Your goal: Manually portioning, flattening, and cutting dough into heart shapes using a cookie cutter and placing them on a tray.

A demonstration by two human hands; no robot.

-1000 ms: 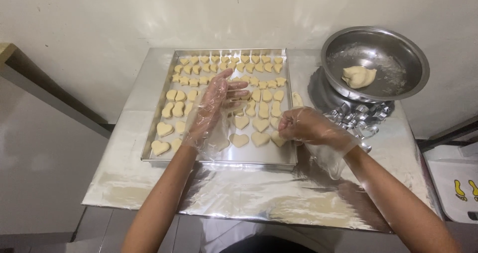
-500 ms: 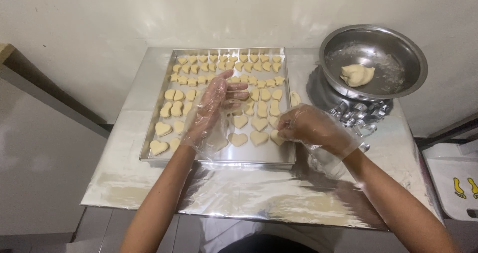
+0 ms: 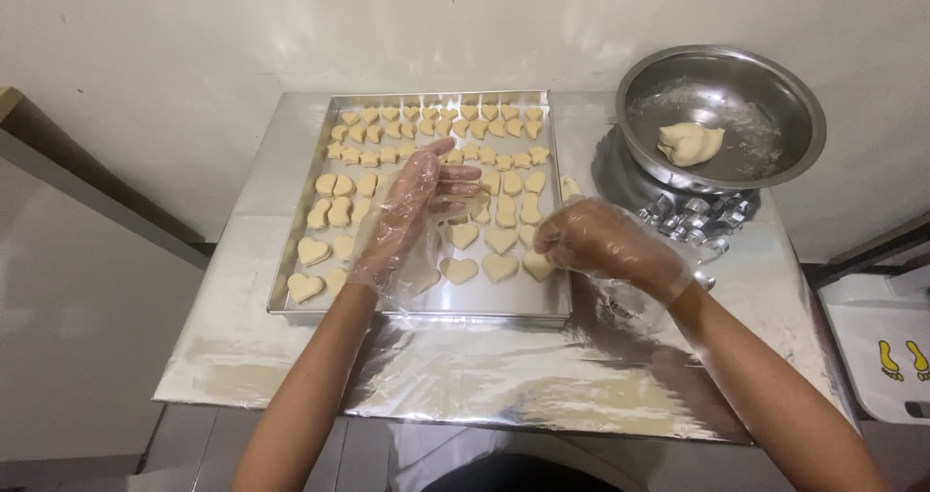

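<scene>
Both hands have barely moved since a moment ago; the right hand point(image 3: 596, 240) has slid a little left, closer to the tray point(image 3: 426, 303). On the shiny foil table point(image 3: 484, 376), this big metal tray holds rows of heart-shaped dough cookies point(image 3: 459, 269). A metal bowl point(image 3: 722, 114) with a dough lump point(image 3: 690, 142) stands far right. The left hand point(image 3: 417, 211), in a clear glove, hovers flat and open over the cookies, holding nothing. The right hand is curled at the tray's right edge; I cannot tell if it holds anything.

Both gloved hands are hovering over a metal baking tray point(image 3: 320, 310) filled with heart-shaped dough pieces point(image 3: 460, 269). The left hand point(image 3: 417, 206) is lying flat and open, while the right hand point(image 3: 591, 240) is curling at the tray's near right corner. A steel bowl point(image 3: 775, 163) holding a dough lump point(image 3: 690, 143) is sitting far right.
</scene>
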